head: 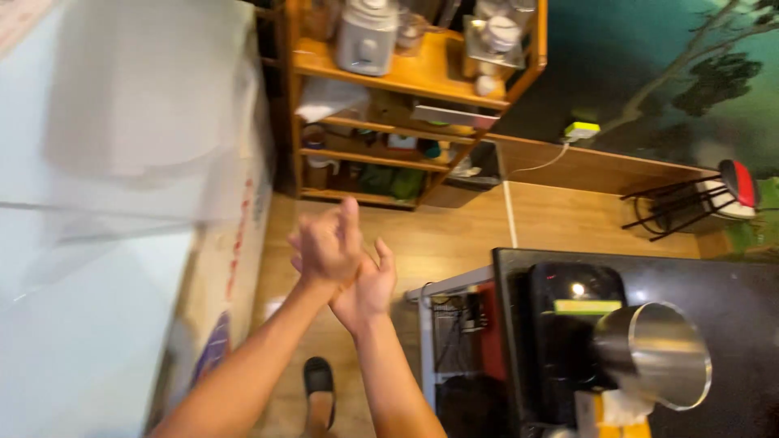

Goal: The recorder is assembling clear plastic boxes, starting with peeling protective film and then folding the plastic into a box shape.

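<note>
1. Both forearms rise from the lower frame edge and meet mid-frame above the wooden floor (pixel 454 235). The left hand (pixel 329 243) lies on top, fingers loosely curled and pointing up and away; the right hand (pixel 367 288) sits beneath it, palm pressed to the left, fingers spread. Neither hand grips any object; they touch only each other.
2. Below the hands: one foot in a dark slipper (pixel 318 380) on the floor.
3. Right of the right hand, near: the black worktop (pixel 730 292) carrying a black appliance (pixel 568 324) and a steel cup (pixel 657 353) tilted with its mouth to the right. The right hand is the nearer one; both are apart from it.
4. Left of the left hand: a pale, blurred cabinet surface (pixel 97 243).
5. Beyond the hands, well apart: a wooden shelf unit (pixel 406 77) with a white appliance (pixel 367 36).
</note>
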